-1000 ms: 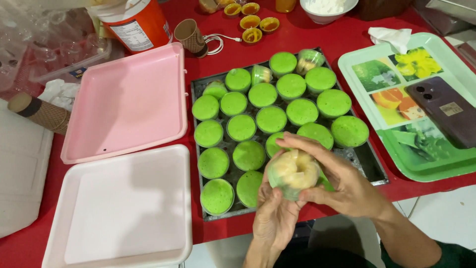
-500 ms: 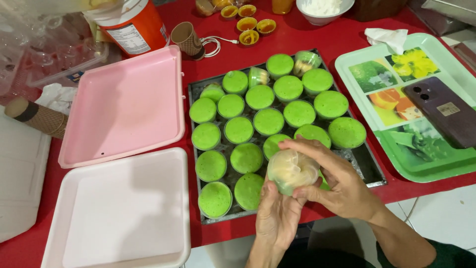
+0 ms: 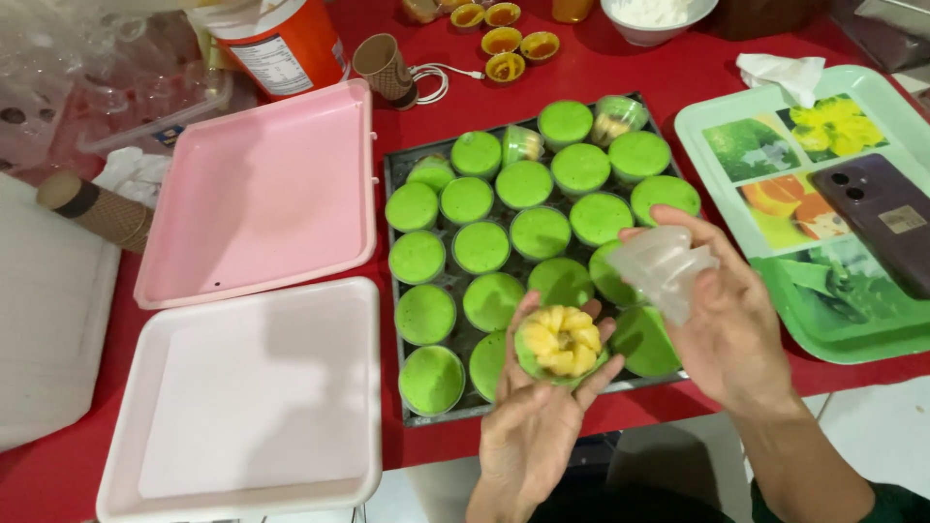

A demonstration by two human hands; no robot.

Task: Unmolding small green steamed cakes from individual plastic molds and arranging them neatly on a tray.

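Unmoulding, it seems: left hand [image 3: 528, 426] cradling green-and-yellow cake [image 3: 561, 341] over baking tray [image 3: 392, 174], right hand [image 3: 722, 320] clasping clear plastic mould [image 3: 664, 269]; next, likely, setting cake gently down.

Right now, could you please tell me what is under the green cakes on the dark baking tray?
Each green cake sits in a clear plastic cup on the tray. The cakes cover most of the tray floor, so it cannot be seen.

left hand [image 3: 538, 407]: palm up, fingers cupped | right hand [image 3: 722, 315]: raised beside it, fingers curled in a grip
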